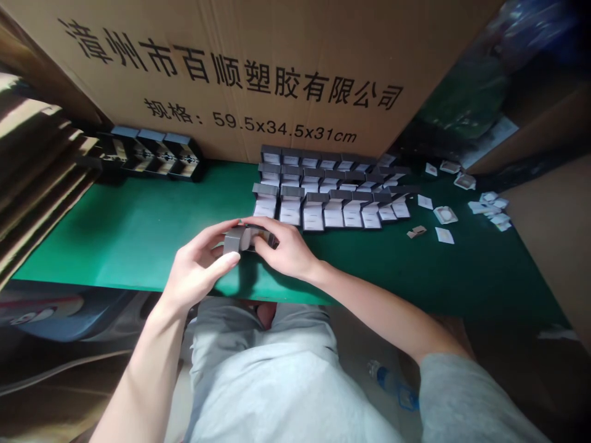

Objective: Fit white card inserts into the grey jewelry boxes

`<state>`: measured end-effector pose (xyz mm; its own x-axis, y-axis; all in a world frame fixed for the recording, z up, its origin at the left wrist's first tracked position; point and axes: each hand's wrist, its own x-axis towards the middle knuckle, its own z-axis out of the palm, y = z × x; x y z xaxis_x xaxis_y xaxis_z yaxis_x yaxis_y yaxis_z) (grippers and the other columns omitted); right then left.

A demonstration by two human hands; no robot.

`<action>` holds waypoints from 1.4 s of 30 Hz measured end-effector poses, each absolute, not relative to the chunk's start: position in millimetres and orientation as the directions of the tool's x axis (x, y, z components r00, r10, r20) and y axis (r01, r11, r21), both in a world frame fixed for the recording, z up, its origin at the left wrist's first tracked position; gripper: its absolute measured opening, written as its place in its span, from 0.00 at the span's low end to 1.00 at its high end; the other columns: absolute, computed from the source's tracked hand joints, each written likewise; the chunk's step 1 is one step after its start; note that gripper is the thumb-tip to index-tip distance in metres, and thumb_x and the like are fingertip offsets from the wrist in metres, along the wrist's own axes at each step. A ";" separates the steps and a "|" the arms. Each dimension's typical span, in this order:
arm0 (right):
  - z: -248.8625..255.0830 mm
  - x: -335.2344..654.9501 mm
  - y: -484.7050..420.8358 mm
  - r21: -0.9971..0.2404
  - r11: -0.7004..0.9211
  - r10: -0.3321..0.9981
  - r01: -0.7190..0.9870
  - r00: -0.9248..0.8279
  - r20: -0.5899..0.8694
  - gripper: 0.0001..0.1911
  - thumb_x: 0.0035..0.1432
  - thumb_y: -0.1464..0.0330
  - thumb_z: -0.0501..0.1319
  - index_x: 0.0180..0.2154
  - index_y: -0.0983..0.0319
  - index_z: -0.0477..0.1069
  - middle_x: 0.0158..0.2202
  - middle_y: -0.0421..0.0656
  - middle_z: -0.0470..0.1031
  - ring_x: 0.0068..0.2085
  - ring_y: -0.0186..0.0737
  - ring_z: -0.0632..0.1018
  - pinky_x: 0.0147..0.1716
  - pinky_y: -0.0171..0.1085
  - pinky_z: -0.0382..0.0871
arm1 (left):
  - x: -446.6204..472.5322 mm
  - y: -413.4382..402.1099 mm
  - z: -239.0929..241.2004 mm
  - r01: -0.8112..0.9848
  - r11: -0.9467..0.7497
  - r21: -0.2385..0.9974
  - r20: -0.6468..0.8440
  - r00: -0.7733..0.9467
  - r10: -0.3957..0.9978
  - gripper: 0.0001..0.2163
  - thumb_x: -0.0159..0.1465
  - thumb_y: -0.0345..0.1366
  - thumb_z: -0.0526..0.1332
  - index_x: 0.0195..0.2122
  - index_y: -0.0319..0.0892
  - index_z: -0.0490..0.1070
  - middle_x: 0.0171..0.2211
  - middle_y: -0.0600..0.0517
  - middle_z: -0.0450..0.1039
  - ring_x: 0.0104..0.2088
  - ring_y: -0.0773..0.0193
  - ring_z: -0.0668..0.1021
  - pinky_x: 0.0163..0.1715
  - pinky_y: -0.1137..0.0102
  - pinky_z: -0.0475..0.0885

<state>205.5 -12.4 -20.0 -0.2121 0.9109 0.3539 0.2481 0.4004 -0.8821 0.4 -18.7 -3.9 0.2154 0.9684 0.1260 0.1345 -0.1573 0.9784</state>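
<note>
Between my two hands, just above the green table [133, 246], is a small grey hinged jewelry box [234, 240] with its lid up. My left hand [196, 261] grips the lid side, thumb in front and fingers behind. My right hand [289, 249] closes on the other end, its thumb at the pale inside of the box; what lies under that thumb is hidden. Just beyond my hands stand rows of similar dark boxes [314, 212], lids raised, with white inserts inside.
A big cardboard carton [240, 37] walls off the back. Several open black boxes [161, 154] stand at the back left, beside stacked cardboard sheets [46, 178]. Small white inserts [446, 215] and a brown scrap [416, 232] lie scattered on the right. A plastic bottle [392, 384] is below.
</note>
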 end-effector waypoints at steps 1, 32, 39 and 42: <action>-19.2 205.7 -12.4 -0.885 0.399 0.910 0.239 -0.221 0.351 0.20 0.64 0.72 0.58 0.56 0.58 0.76 0.56 0.43 0.81 0.56 0.41 0.82 0.60 0.40 0.75 | 0.6 -18.9 -4.0 0.126 -0.159 0.979 0.130 0.210 0.969 0.26 0.58 0.48 0.76 0.56 0.46 0.80 0.57 0.44 0.81 0.52 0.49 0.83 0.52 0.61 0.81; -18.6 212.5 -8.7 -0.952 0.267 0.912 0.148 -0.359 0.200 0.28 0.59 0.73 0.62 0.60 0.55 0.71 0.55 0.42 0.81 0.54 0.42 0.83 0.56 0.40 0.77 | 0.1 -19.8 -5.1 0.058 -0.117 0.991 0.101 0.233 0.967 0.23 0.57 0.44 0.77 0.54 0.47 0.82 0.57 0.44 0.81 0.53 0.46 0.84 0.53 0.58 0.81; -17.8 217.4 -6.9 -0.958 0.211 0.890 0.194 -0.443 0.107 0.31 0.60 0.72 0.62 0.65 0.55 0.69 0.55 0.42 0.81 0.44 0.38 0.83 0.44 0.36 0.79 | 0.3 -19.6 -4.1 0.026 -0.102 0.994 0.091 0.262 0.961 0.22 0.56 0.44 0.77 0.52 0.46 0.83 0.56 0.43 0.82 0.52 0.47 0.85 0.53 0.58 0.82; -15.8 216.7 -7.5 -0.962 0.213 0.891 0.169 -0.438 0.120 0.30 0.59 0.72 0.62 0.63 0.56 0.70 0.53 0.42 0.82 0.43 0.38 0.84 0.46 0.37 0.79 | -2.3 -19.7 -5.4 0.027 -0.098 0.995 0.086 0.289 0.954 0.23 0.56 0.43 0.77 0.52 0.46 0.83 0.55 0.42 0.83 0.50 0.47 0.85 0.51 0.59 0.83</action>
<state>216.7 -7.5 -15.8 -0.4384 0.8908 0.1196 0.1693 0.2125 -0.9624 -2.3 -19.7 -5.4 0.2886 0.9536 0.0858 0.0266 -0.0976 0.9949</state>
